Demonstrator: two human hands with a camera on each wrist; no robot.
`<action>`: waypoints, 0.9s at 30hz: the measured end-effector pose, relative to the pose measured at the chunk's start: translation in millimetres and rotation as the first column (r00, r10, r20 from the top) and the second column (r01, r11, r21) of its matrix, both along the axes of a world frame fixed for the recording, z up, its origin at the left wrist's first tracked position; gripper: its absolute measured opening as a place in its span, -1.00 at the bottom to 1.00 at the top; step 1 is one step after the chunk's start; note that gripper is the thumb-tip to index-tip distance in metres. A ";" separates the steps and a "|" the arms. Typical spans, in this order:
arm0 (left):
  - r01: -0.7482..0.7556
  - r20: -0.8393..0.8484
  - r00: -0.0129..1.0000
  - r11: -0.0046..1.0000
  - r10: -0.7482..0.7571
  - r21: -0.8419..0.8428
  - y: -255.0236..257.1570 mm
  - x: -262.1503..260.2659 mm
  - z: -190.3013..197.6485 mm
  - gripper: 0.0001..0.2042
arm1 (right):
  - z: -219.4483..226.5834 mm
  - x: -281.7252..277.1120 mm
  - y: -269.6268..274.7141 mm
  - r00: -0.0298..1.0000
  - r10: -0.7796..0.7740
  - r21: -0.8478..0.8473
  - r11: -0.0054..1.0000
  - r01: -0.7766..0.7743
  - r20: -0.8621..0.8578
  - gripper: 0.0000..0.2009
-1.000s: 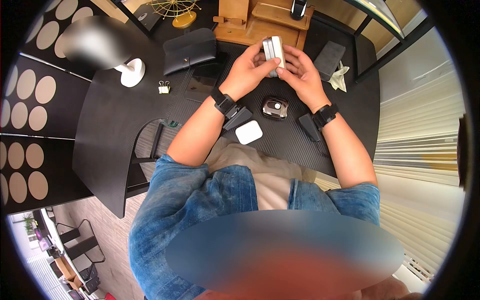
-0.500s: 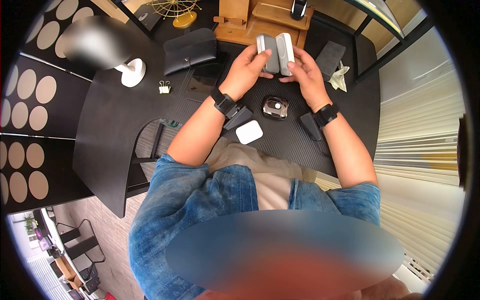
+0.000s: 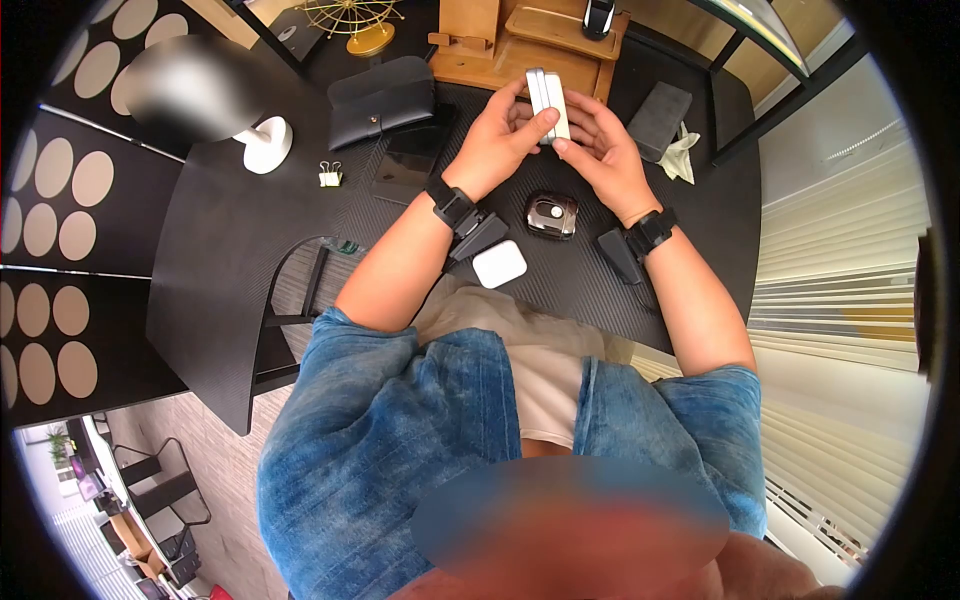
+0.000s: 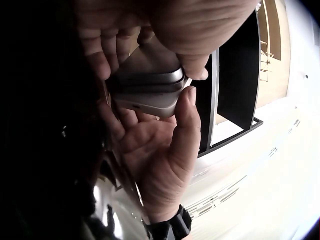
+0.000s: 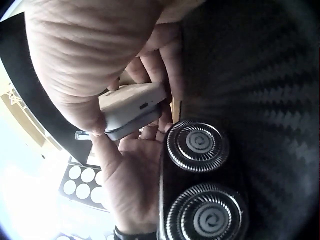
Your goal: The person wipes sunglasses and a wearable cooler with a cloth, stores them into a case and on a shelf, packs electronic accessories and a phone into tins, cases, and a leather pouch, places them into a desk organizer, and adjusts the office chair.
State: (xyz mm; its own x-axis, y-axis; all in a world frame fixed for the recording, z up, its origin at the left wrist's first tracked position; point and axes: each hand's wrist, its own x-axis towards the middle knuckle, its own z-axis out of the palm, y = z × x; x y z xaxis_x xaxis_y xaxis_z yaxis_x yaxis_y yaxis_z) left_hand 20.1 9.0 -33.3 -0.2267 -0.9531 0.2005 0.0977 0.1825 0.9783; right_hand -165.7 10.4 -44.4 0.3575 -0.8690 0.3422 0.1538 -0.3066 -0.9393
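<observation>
Over the far middle of the desk, my two hands hold a pair of thin rounded slabs face to face. The left hand (image 3: 497,140) grips the grey slab (image 4: 152,62), its thumb lying along the near edge. Between thumb and fingers, the right hand (image 3: 612,160) holds the white slab (image 5: 131,102), which has a small port slot in its end. In both wrist views a narrow dark seam runs between the slabs. An electric shaver (image 3: 550,215) lies below the hands; its round heads (image 5: 199,142) loom close in the right wrist view.
A white rounded case (image 3: 499,265) sits by the near edge. To the left are a black pouch (image 3: 380,105), a binder clip (image 3: 329,174) and a lamp base (image 3: 265,146). A wooden organizer (image 3: 540,70) stands behind; a dark grey box (image 3: 660,120) and cloth (image 3: 681,157) lie right.
The slabs were together a second ago, then held apart half a second ago with a ring showing on the white slab's face. Now the hands have brought them back together.
</observation>
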 end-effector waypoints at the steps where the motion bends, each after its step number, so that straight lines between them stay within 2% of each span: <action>1: 0.001 0.007 1.000 1.000 -0.001 0.006 0.0 0.2 0.2 -0.23 | -0.4 -0.2 -0.3 1.000 0.001 0.006 1.000 -0.001 -0.003 -0.34; 12: 0.015 0.035 0.999 1.000 -0.015 0.016 -0.1 0.0 -1.4 -0.24 | 2.2 1.3 0.7 0.996 -0.011 0.008 1.000 0.011 -0.087 -0.31; 16: 0.046 -0.029 0.999 0.998 -0.045 0.050 1.8 0.5 1.8 -0.24 | 1.9 0.6 -1.2 0.982 -0.078 -0.089 0.994 0.064 -0.170 -0.31; 19: 0.095 -0.083 0.993 0.993 -0.089 0.076 5.3 0.7 8.4 -0.24 | 1.4 -0.3 -2.5 0.980 -0.090 -0.084 0.994 0.076 -0.178 -0.30; 23: 0.096 -0.050 0.994 0.993 -0.092 0.070 5.1 1.1 9.1 -0.25 | 1.3 0.0 -2.4 0.984 -0.091 -0.068 0.994 0.082 -0.156 -0.32; 25: 0.097 -0.040 0.995 0.993 -0.095 0.070 3.4 2.3 8.9 -0.24 | 1.5 1.2 -1.8 0.997 -0.046 -0.013 0.999 0.045 -0.057 -0.34; 27: 0.098 -0.030 0.995 0.993 -0.096 0.070 2.4 2.7 8.8 -0.23 | 2.1 0.3 -1.1 0.997 -0.043 -0.020 0.999 0.042 -0.059 -0.35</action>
State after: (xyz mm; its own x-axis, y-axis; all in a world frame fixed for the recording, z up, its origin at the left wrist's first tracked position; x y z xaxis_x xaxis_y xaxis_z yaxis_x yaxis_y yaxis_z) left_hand 22.8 11.4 -24.5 -0.3146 -0.9388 0.1404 0.1380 0.1011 0.9853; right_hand -165.4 9.3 -42.3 0.3406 -0.8774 0.3380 0.0844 -0.3295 -0.9404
